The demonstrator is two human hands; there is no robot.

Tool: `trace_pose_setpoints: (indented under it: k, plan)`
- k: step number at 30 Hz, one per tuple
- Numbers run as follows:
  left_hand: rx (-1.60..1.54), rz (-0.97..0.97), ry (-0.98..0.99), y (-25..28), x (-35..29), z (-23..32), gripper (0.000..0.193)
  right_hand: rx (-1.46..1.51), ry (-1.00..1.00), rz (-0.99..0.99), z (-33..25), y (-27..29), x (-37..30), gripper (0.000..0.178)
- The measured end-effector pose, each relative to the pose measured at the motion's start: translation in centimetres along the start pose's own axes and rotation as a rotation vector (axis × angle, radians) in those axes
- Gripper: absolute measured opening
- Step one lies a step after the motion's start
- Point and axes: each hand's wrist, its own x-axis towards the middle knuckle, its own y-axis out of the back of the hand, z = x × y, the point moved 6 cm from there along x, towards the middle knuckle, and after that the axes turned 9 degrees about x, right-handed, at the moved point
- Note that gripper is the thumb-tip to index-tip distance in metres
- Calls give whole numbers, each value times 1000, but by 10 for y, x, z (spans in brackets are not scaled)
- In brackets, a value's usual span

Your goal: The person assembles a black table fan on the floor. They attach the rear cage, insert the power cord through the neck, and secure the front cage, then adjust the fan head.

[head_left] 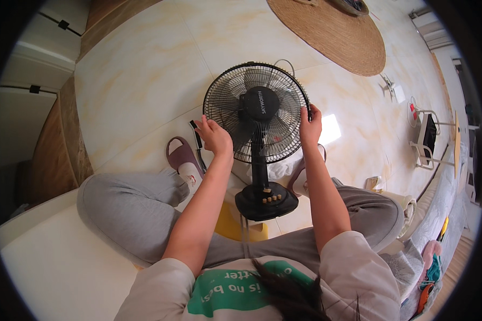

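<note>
A black electric fan (pixel 264 107) stands upright between my knees. Its round wire grille faces up toward me, and several tan buttons line its base (pixel 266 201). At the grille's left rim, my left hand (pixel 217 138) has its fingers bent around the edge. My right hand (pixel 310 127) grips the opposite rim, thumb in front and fingers behind. Parts of the fingers on the far side of the rim are hidden. Beneath the base, a yellow object (pixel 238 229) shows in part. Some crumpled white material (pixel 279 168) lies behind the fan's neck.
A long thin black-and-white item (pixel 197 140) lies beside my left slipper (pixel 180 152). A brown woven mat (pixel 337 37) covers the floor at the far right. On the right are a white-framed rack (pixel 427 138) and a grey-covered seat (pixel 420 235) with coloured cloths. Cabinets (pixel 37 69) line the left.
</note>
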Motion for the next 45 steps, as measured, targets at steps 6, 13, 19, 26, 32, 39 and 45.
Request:
trace_pose_setpoints:
  k: [6,13,19,26,32,39,45]
  plan:
    - [-56,-29,32,2,-4,1,46,-17,47,-21,-7,1,1,49]
    - [-328,-21,-4,4,-3,6,45,-47,17,-39,-11,0,2,50]
    - [-256,-35,18,7,0,7,44,-119,16,-45,-21,0,3,51]
    - [-239,-59,9,8,-2,10,45,-97,3,-39,-15,1,2,52]
    - [-229,-62,19,11,-2,12,46,-90,-24,-40,-13,-3,3,52]
    - [-241,-37,-3,9,1,10,47,-112,19,-19,-17,-4,-1,51]
    - [-237,-26,-40,6,3,8,47,-75,21,-19,-12,-5,-2,51]
